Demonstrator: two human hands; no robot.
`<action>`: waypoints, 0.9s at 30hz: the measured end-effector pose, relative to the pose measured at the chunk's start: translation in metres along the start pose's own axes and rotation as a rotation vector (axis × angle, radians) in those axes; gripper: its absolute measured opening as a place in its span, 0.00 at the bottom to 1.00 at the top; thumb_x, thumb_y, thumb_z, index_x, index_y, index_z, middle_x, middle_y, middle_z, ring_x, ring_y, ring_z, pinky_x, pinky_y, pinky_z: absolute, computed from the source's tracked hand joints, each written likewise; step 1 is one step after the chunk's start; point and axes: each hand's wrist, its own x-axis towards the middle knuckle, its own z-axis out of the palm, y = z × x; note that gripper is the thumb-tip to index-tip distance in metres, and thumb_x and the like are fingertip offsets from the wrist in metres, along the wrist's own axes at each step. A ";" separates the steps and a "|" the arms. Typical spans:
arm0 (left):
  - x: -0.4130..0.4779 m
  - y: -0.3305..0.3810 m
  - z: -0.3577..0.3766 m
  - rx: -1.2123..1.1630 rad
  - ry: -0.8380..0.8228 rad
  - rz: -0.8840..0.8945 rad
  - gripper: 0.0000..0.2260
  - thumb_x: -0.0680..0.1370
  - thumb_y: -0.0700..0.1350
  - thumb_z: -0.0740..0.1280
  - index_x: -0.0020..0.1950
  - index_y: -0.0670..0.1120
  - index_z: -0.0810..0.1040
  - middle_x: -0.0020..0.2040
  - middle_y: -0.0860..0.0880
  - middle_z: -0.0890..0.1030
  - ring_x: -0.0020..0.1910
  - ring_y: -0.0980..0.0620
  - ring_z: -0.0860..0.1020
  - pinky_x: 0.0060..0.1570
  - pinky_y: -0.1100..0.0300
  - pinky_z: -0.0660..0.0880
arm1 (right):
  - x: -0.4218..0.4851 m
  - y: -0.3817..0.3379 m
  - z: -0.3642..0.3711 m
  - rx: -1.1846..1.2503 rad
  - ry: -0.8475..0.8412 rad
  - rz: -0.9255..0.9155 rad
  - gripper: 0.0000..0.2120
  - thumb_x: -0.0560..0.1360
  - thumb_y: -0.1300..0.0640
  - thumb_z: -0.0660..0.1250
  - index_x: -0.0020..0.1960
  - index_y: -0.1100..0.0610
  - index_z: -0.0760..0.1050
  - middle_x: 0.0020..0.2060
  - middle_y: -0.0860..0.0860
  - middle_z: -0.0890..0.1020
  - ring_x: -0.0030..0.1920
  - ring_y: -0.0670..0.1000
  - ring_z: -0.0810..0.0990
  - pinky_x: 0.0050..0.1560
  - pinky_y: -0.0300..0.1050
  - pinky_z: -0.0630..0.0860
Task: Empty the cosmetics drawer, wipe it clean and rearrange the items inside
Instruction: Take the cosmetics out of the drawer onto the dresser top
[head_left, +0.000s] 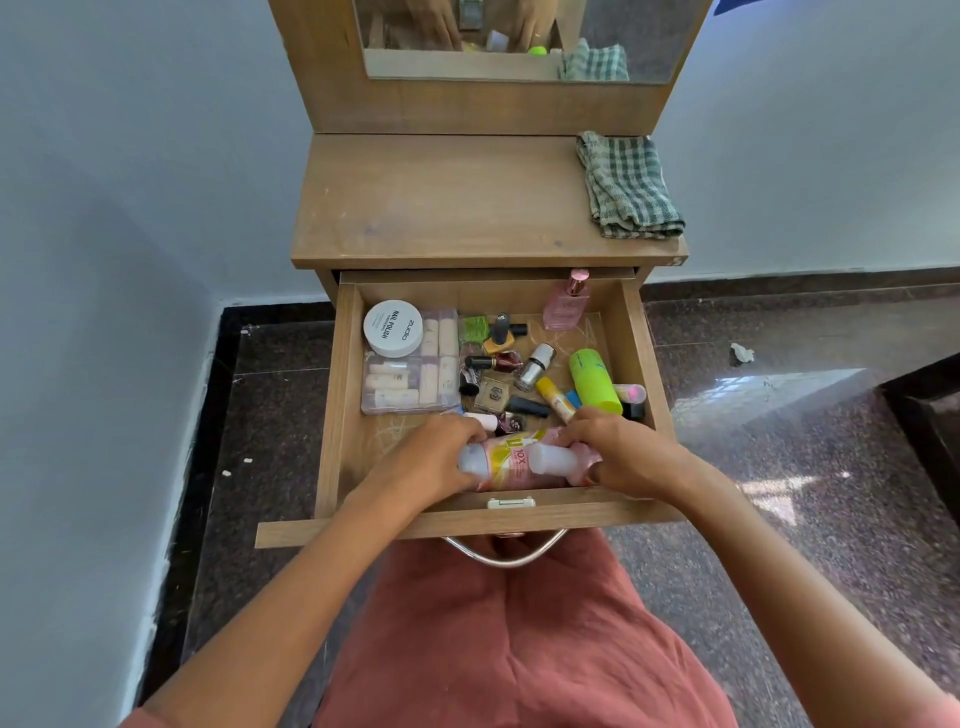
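The fingers (474, 429) of the left hand (439, 460) were curled over the white-capped end of the pink bottle with the yellow label (506, 462), gripping it. The fingers (577, 422) of the right hand (628, 457) were curled over the second pink bottle (556, 457), with the thumb at its near side, also gripping. Both bottles lay on their sides, touching each other, just behind the front wall of the open drawer (332, 415).

Drawer contents and clearances:
- Just behind the hands: a loose cluster of nail polish bottles (498, 358) across the middle, and a green bottle (595, 382) lying near the right wall.
- Rear left: a clear box of tubes (410, 374) near the left wall, carrying a white round jar (393, 328).
- Rear right: a pink perfume bottle (566, 306), upright against the back wall.
- Open drawer floor: a bare patch at the front left, between the clear box and the front wall.

Above the drawer, the bench (441, 197) top was bare wood, except for a folded checked cloth (628, 187) in the right rear corner, reaching the right edge. The bench stood close to the wall on the left; the stone floor (779, 441) was open on the right.
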 end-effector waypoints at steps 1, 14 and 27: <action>0.000 0.001 -0.001 0.003 -0.007 0.012 0.20 0.71 0.44 0.71 0.62 0.46 0.74 0.60 0.47 0.76 0.58 0.50 0.74 0.52 0.61 0.69 | 0.000 0.000 -0.001 -0.002 -0.003 0.001 0.18 0.73 0.61 0.66 0.63 0.56 0.72 0.63 0.52 0.70 0.62 0.53 0.72 0.58 0.41 0.66; -0.004 -0.007 -0.001 -0.153 0.019 -0.033 0.22 0.66 0.47 0.73 0.57 0.50 0.72 0.53 0.54 0.77 0.50 0.55 0.75 0.41 0.65 0.69 | -0.002 0.005 0.004 0.167 0.038 -0.044 0.15 0.71 0.64 0.67 0.57 0.59 0.71 0.56 0.53 0.77 0.57 0.53 0.75 0.58 0.47 0.71; -0.008 -0.013 -0.003 -0.643 0.108 -0.199 0.15 0.67 0.44 0.75 0.51 0.54 0.78 0.52 0.52 0.81 0.52 0.55 0.78 0.56 0.55 0.75 | -0.011 0.005 0.009 0.546 0.182 -0.069 0.16 0.71 0.67 0.68 0.55 0.55 0.70 0.47 0.45 0.74 0.50 0.45 0.72 0.45 0.24 0.67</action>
